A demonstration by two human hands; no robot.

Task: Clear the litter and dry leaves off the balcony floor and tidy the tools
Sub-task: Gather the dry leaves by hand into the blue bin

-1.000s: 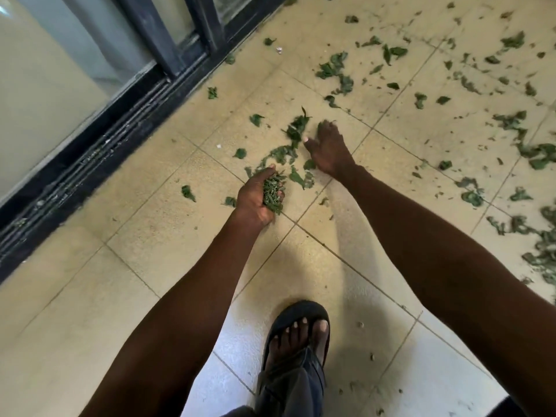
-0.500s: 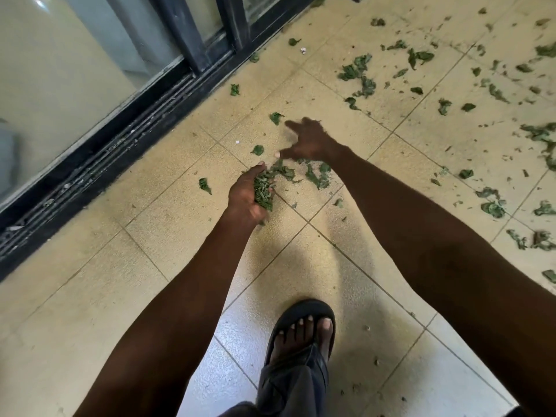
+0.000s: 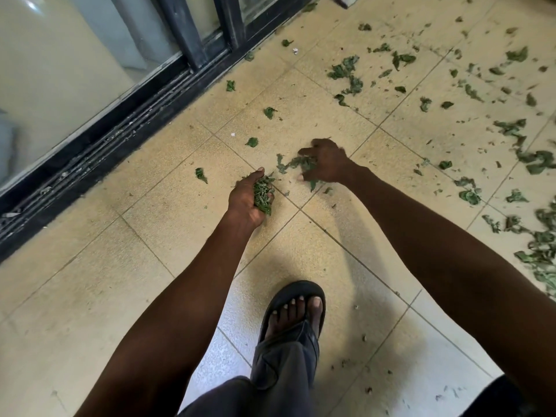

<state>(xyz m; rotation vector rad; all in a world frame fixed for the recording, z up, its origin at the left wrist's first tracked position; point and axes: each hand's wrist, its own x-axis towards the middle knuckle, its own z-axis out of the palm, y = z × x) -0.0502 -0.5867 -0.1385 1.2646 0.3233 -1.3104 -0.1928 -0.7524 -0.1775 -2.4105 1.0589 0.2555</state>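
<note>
Right hand (image 3: pixel 326 164) has raked loose leaves (image 3: pixel 296 164) toward itself.

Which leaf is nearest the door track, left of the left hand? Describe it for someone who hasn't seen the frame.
Start at the dark sliding-door track running diagonally across the upper left. On the beige tile just to its right lies a single green leaf, alone, left of the left hand that grips a bunch of leaves. It is the only loose leaf on that side of the hand.

Even, soft daylight. Faint shadows on the floor (image 3: pixel 316 251) beneath both arms. Glare spot on the glass door (image 3: pixel 33 4) far left of the hands. Right hand (image 3: pixel 326 164) motion-blurred; wide-angle bending at edges.
</note>
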